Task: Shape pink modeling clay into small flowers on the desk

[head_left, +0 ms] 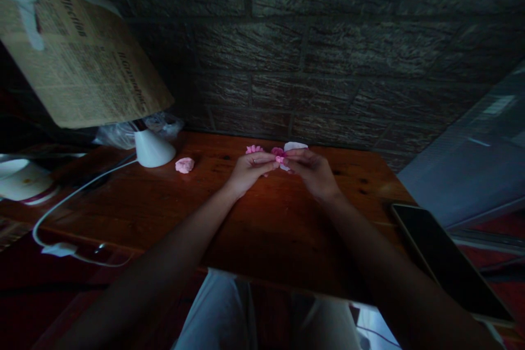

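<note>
Both my hands meet over the far middle of the wooden table. My left hand (251,168) is closed, its thumb and fingertips pinching a small light-pink lump (280,159) from the left. From the right, my right hand (315,171) pinches the same lump, so it sits between the two sets of fingertips. Its material cannot be made out. Just behind the fingers is a darker pink piece (277,151). A ruffled pink piece (254,149) shows behind my left hand, and a flat whitish piece (296,145) lies partly hidden behind my right hand.
On the table (262,229), a crumpled pink lump (184,165) lies near a white lamp base (153,149) under a newsprint shade (90,60). A white cable (82,187) runs left, near a white cup (24,180). A dark tablet-like slab (447,262) lies right; a brick wall (270,49) stands behind.
</note>
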A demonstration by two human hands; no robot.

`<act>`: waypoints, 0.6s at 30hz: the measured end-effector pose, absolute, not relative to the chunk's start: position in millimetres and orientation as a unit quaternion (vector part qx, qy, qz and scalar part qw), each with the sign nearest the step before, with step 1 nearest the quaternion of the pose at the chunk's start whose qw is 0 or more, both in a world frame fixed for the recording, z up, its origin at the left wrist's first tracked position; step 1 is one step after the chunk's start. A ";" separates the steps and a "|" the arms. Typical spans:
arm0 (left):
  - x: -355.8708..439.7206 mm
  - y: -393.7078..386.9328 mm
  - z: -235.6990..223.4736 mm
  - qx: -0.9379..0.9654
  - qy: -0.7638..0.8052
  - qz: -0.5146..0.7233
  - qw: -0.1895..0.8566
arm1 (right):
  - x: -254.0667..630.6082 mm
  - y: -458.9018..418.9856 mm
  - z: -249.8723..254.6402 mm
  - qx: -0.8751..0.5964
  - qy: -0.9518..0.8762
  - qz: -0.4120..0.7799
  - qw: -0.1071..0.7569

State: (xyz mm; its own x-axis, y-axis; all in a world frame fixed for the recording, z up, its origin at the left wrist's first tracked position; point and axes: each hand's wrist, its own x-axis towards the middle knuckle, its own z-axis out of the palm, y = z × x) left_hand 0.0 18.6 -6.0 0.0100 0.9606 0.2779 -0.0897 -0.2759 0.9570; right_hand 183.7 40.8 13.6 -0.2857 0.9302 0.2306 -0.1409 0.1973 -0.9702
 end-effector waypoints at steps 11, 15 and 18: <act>1.0 18.4 -6.1 0.557 0.397 0.587 0.433 | 182.9 40.9 13.1 -0.330 -0.590 0.545 0.496; 1.6 18.1 -4.9 0.547 0.401 0.594 0.432 | 182.8 38.7 16.0 -0.339 -0.585 0.548 0.493; 1.7 17.9 -4.4 0.543 0.407 0.595 0.432 | 182.7 37.8 17.3 -0.341 -0.581 0.551 0.492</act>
